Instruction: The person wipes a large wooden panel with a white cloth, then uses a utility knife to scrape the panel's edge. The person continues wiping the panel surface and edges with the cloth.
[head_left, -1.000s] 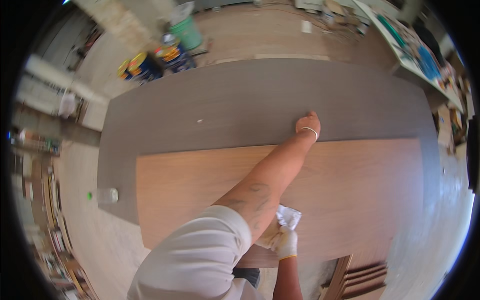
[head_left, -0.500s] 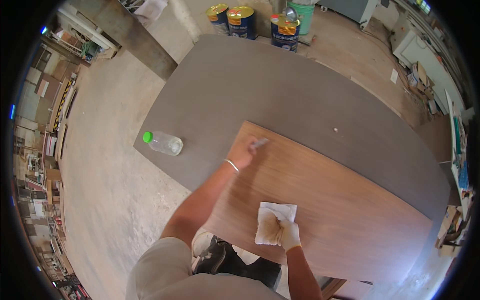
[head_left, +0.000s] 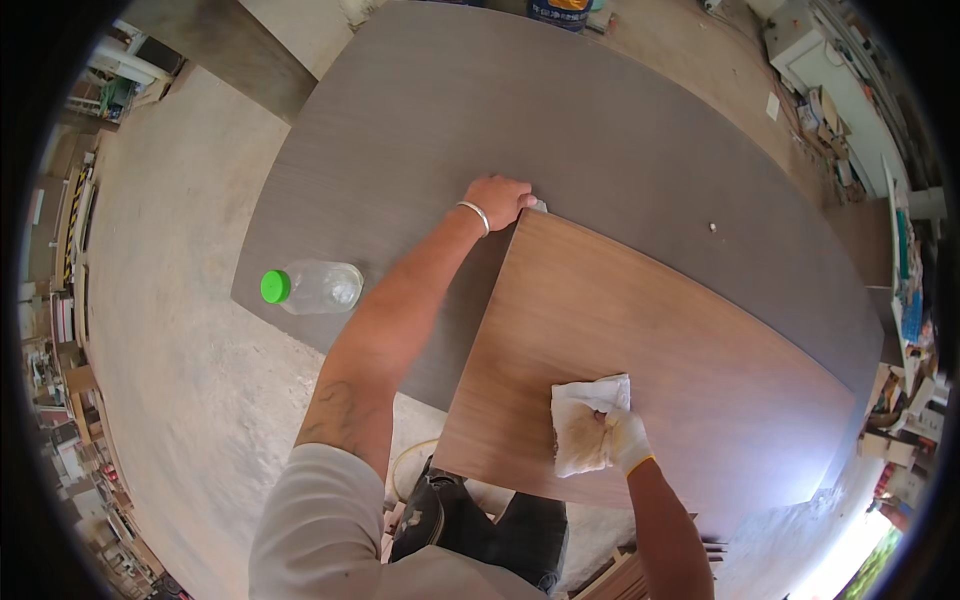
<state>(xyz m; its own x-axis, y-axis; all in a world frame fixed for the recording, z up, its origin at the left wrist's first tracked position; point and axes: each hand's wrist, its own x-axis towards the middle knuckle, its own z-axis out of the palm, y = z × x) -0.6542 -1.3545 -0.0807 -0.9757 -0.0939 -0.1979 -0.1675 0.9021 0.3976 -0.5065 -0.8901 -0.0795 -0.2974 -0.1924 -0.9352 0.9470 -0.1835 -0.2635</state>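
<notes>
The left hand point(head_left: 497, 196) reaches far out, its grip curled over the far corner of the brown wooden panel point(head_left: 640, 350), fingers closed around a small pale object point(head_left: 539, 206) that peeks out just beyond the knuckles — too small to tell what it is. A silver bracelet point(head_left: 473, 216) sits on that wrist. The right hand point(head_left: 622, 440), in a white glove, lies close to the body, its grip pressed flat on a crumpled white cloth point(head_left: 584, 432) that is stained tan; whether the fingers pinch the cloth or only rest on it I cannot tell. The cloth lies on the brown panel, near its closest edge. The panel rests on a wider grey worktop point(head_left: 560, 120). Well out to the side of the left grip, on the grey surface, a clear plastic bottle point(head_left: 315, 287) with a green cap lies on its side
</notes>
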